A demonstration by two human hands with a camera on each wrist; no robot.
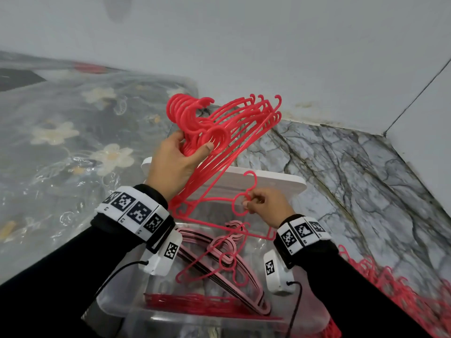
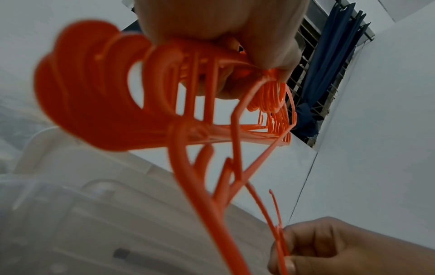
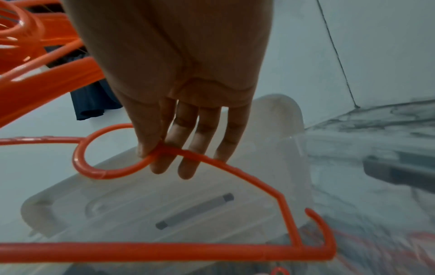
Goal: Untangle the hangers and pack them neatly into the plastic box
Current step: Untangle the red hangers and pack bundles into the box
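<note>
Half the plastic box (image 1: pixel 117 301) behind arms, loose hangers (image 1: pixel 402 296) blurred.

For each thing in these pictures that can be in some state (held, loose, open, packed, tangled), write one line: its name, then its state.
Left hand: raised, grips the bundle of red hangers.
Bundle of red hangers: held up, hooks aligned, fanned.
Right hand: pinches the single red hanger near its hook.
Single red hanger: held over the box.
Plastic box: open, partly packed with hangers.
White lid: off, behind the box.
Hanger pile: tangled on the floor.
</note>
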